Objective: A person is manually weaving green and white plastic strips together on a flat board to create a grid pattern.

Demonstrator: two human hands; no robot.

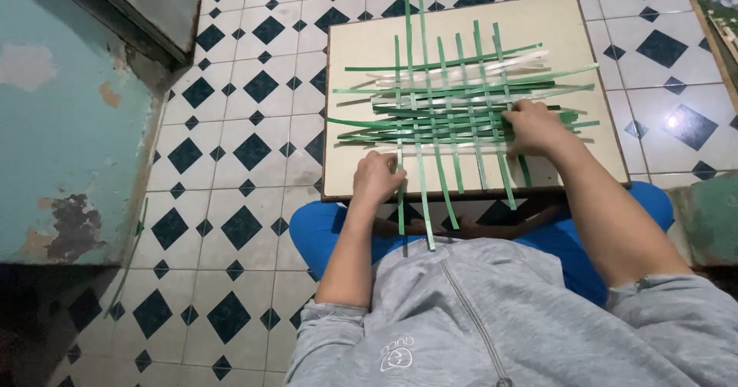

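A loose lattice of woven green strips (453, 102) lies on a pale board (361, 56) that rests across the person's lap, above a black-and-white tiled floor (246, 149). The left hand (377, 178) sits at the near left edge of the board, fingers curled on one lengthwise strip. The right hand (533, 126) presses down on the right side of the weave, fingers bent together.

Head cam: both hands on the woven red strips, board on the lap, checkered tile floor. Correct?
Not quite: the strips are green with some whitish ones, not red. The head view shows it. The rest holds: left hand and right hand both rest on the weave, on the board across the lap, over a checkered tile floor.
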